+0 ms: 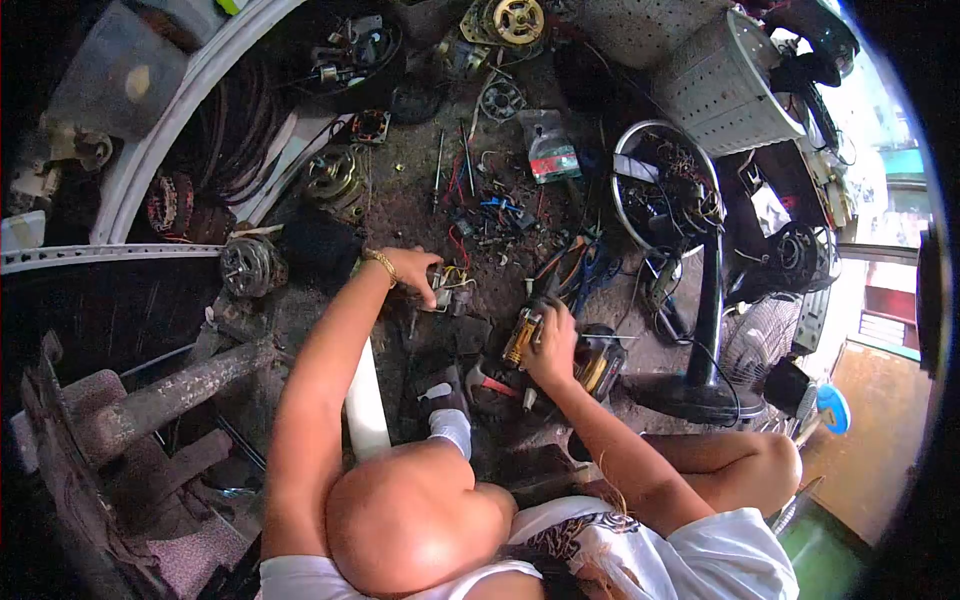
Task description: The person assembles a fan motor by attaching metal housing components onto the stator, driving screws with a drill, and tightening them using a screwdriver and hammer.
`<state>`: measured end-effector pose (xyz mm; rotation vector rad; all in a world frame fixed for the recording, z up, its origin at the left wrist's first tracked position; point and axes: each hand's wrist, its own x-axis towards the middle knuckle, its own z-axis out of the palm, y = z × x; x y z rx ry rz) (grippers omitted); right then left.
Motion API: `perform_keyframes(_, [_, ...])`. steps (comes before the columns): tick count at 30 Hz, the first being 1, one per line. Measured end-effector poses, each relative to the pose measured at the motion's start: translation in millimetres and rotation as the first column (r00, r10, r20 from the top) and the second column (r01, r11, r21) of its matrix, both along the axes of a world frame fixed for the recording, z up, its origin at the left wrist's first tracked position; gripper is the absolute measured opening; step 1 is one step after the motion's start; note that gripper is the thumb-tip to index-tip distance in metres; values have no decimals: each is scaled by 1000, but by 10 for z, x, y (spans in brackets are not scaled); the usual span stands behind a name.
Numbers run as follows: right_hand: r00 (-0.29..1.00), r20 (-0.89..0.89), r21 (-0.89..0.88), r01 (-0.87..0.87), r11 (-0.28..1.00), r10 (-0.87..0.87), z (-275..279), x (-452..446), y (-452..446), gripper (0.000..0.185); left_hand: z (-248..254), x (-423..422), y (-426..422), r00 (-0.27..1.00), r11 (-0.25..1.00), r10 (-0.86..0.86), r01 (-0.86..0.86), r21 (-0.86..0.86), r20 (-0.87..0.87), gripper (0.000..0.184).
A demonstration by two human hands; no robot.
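Note:
My left hand (pixel 412 275), with a gold bracelet at the wrist, curls its fingers around a small metal motor part (pixel 441 297) with yellow wires. The hand hides much of it. My right hand (pixel 552 348) is closed over a yellow-and-black tool (pixel 521 338), whose exact kind I cannot make out. Right beside that hand lies another yellow-and-black power tool (pixel 602 368). A red-and-grey hammer-like tool (pixel 490 386) rests below, near my foot. Pliers (pixel 572 262) and blue-handled tools (pixel 597 275) lie just beyond my right hand.
Loose screws, wires and small parts (pixel 500 215) litter the ground ahead, with a plastic packet (pixel 550 148). A metal-rimmed basin (pixel 622 205) and a black fan stand (pixel 708 320) are at the right. Motors (pixel 252 267) and a white perforated drum (pixel 715 85) surround the area.

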<state>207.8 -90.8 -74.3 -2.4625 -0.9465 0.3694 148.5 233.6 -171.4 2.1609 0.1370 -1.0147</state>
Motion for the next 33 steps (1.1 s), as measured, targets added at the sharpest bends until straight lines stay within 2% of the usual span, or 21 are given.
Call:
perform_keyframes(1, [995, -97, 213, -17, 977, 38, -282, 29, 114, 54, -78, -6, 28, 1000, 998, -5, 4, -70, -6, 108])
perform_keyframes(2, [939, -341, 177, 123, 977, -56, -448, 53, 356, 50, 214, -13, 8, 963, 946, 174, -222, -238, -207, 98])
perform_keyframes(4, [864, -493, 183, 222, 958, -106, -631, 216, 916, 36, 411, 29, -57, 967, 971, 142, -178, -162, -212, 94])
perform_keyframes(5, [842, -508, 66, 245, 967, -179, -700, 273, 1190, 34, 444, 32, -74, 969, 987, 108, -131, -94, -223, 89])
perform_keyframes(6, [820, -513, -54, 265, 963, -254, -745, 305, 1391, 32, 408, 17, -71, 974, 980, 93, -126, -153, -207, 85])
perform_keyframes(10, [726, -617, -102, 311, 945, -305, -733, 300, 1724, 28, 425, -19, -26, 959, 985, 131, -154, -74, -252, 92])
perform_keyframes(11, [682, -655, -94, 354, 930, -326, -780, 279, 1747, 25, 439, -29, -43, 958, 985, 132, -156, -78, -256, 92])
perform_keyframes(13, [633, -691, -90, 403, 911, -348, -854, 238, 1710, 22, 481, -37, -92, 947, 984, 180, -173, 48, -264, 94])
perform_keyframes(15, [502, -848, 186, 581, 793, -169, -713, 182, 1592, 16, 394, -110, -132, 957, 974, 222, -226, -1, -186, 94])
perform_keyframes(17, [585, -811, 359, 519, 776, -17, -494, 127, 1303, 16, 380, -192, -227, 957, 960, 267, -274, -59, -112, 93])
perform_keyframes(19, [601, -787, 445, 403, 800, 136, -360, -17, 899, 15, 587, -259, -308, 951, 951, 309, -309, 13, 18, 84])
perform_keyframes(21, [868, -464, 506, 96, 857, 177, -76, -192, 549, 29, 915, -280, -354, 952, 952, 304, -305, -28, -23, 76])
perform_keyframes(22, [869, -463, 507, 95, 856, 178, 46, -218, 423, 29, 1111, -315, -425, 948, 958, 250, -272, 89, 198, 76])
perform_keyframes(23, [888, -251, 481, -230, 846, 384, 155, -236, 304, 36, 1344, -342, -503, 902, 943, 162, -261, 207, 399, 76])
perform_keyframes(24, [810, -49, 379, -526, 761, 585, 211, -261, 210, 43, 1651, -310, -581, 915, 921, 123, -249, 300, 384, 74])
perform_keyframes(25, [811, -48, 379, -525, 762, 583, 176, -308, 135, 43, 1737, -299, -594, 915, 921, 120, -248, 300, 385, 74])
perform_keyframes(27, [681, 12, 192, -721, 666, 733, 108, -370, 74, 51, 1817, -292, -604, 725, 867, -245, -134, 480, 644, 64])
perform_keyframes(28, [687, -15, 313, -687, 656, 727, 61, -347, 51, 41, 1742, -292, -584, 697, 889, -241, -120, 441, 676, 55])
perform_keyframes(29, [686, -12, 319, -687, 653, 727, -7, -277, 62, 41, 1595, -290, -540, 699, 886, -246, -119, 448, 672, 55])
perform_keyframes(31, [784, -198, 327, -513, 793, 589, -221, -106, 103, 29, 1166, -289, -470, 490, 887, -336, -122, 446, 804, 50])
perform_keyframes(33, [965, -121, 243, -198, 949, 233, -315, 196, 421, 25, 826, -330, -489, 496, 914, -268, -140, 381, 826, 45])
